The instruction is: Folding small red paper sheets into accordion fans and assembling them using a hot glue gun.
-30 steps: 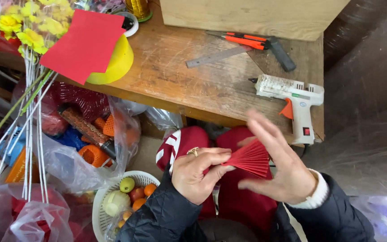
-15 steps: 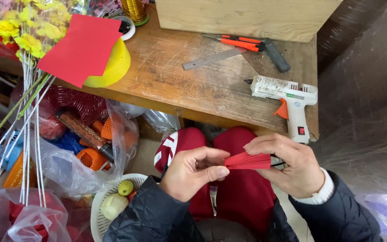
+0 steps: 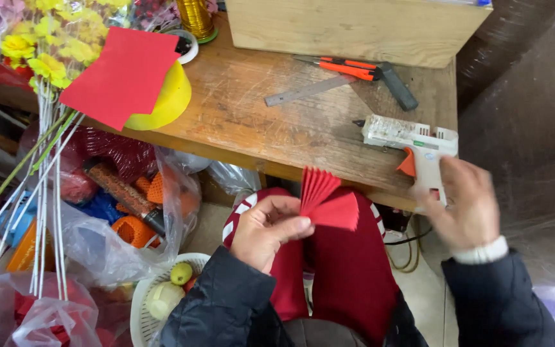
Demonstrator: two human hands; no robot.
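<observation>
My left hand (image 3: 266,229) pinches a pleated red paper fan (image 3: 326,200) at its folded middle, holding it above my lap in red trousers. My right hand (image 3: 465,204) is off the paper, fingers spread and blurred, right beside the handle of a white hot glue gun (image 3: 410,142) with an orange trigger that lies on the wooden table's (image 3: 277,128) front right edge. The hand partly covers the gun's grip; I cannot tell whether it touches it.
On the table lie a metal ruler (image 3: 308,90), orange-handled scissors (image 3: 348,66), a red paper sheet (image 3: 122,74) over a yellow bowl (image 3: 169,101) and a wooden box (image 3: 354,26). Yellow artificial flowers (image 3: 40,45), plastic bags and a white fruit basket (image 3: 162,297) crowd the left floor.
My right hand let go of the red fan and moved right and up to the glue gun. The left hand now holds the fan alone, its pleats spread upward.
</observation>
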